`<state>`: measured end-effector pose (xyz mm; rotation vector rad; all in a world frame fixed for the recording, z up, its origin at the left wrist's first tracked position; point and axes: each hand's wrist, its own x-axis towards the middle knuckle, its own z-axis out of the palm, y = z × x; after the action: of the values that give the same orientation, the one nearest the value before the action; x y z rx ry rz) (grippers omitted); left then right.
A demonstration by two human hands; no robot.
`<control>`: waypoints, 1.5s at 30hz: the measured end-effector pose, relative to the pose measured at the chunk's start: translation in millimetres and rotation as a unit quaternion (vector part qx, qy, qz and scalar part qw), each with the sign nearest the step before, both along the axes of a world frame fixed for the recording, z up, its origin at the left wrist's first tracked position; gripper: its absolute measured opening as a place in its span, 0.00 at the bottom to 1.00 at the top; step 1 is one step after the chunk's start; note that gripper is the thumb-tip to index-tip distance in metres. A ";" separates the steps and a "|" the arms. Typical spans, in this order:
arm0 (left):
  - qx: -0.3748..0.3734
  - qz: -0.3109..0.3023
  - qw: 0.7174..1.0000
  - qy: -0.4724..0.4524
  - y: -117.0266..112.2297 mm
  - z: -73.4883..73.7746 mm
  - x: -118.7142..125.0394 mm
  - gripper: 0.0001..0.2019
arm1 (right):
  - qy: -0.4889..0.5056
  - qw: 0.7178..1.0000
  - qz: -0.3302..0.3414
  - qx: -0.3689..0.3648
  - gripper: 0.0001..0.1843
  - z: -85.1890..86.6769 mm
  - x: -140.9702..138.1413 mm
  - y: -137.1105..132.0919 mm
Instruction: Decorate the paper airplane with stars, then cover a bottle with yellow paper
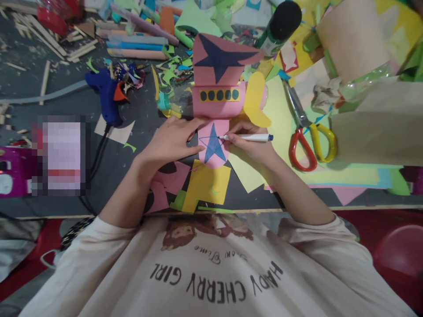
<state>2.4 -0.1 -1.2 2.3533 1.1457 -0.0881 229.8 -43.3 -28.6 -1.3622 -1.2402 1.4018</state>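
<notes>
A pink paper airplane model (216, 108) lies on the dark table in front of me. It has a dark star on its upper piece, a yellow strip of dark dots across the body and a yellow propeller-like shape (255, 100) at its right. My right hand (253, 143) is closed around a white marker (251, 138) with a blue end. The marker's tip touches a partly coloured blue star (214, 145) on the lower pink flap. With fingers spread, my left hand (175, 140) rests flat against the flap's left edge.
Right of my hand lie scissors (306, 127) with red and yellow handles, on paper sheets. A blue glue gun (106, 94) is at the left. A dark bottle (280, 26), several markers (137, 47) and paper scraps fill the back. Yellow paper (206, 187) lies near the front edge.
</notes>
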 end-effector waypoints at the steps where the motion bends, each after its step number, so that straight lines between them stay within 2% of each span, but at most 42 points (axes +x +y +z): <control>1: -0.001 0.001 1.000 -0.001 0.0 0.1 0.0 0.30 | 0.002 1.000 -0.001 -0.004 0.18 0.4 -0.9 -0.4; 9: 0.004 -0.001 0.999 -0.035 1.3 -3.4 -3.3 0.27 | 0.029 0.999 -0.012 -0.014 0.16 3.1 -5.2 -4.5; 16: 0.001 0.001 1.000 -0.024 1.2 -0.9 -1.7 0.30 | 0.042 0.998 0.022 -0.035 0.12 2.6 -0.8 -2.5; 22: 0.002 0.005 1.000 -0.028 1.2 -2.1 -2.2 0.30 | 0.020 0.999 0.015 -0.036 0.11 4.7 -0.3 -0.5; 29: 0.005 0.001 1.000 -0.026 0.7 -2.2 -2.6 0.31 | 0.050 0.998 -0.031 -0.034 0.12 2.7 -1.7 -1.1; 37: 0.001 0.002 1.000 -0.026 1.4 -1.4 -2.5 0.30 | 0.040 0.999 -0.010 -0.016 0.15 3.4 -4.5 -2.9; 45: -0.001 0.003 1.000 -0.006 1.6 1.2 -0.8 0.31 | 0.026 0.999 0.004 -0.029 0.12 3.6 -2.3 -1.1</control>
<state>1.6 1.5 0.1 2.3443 1.1464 -0.0720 227.5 -44.5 -25.0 -1.3518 -1.1800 1.4803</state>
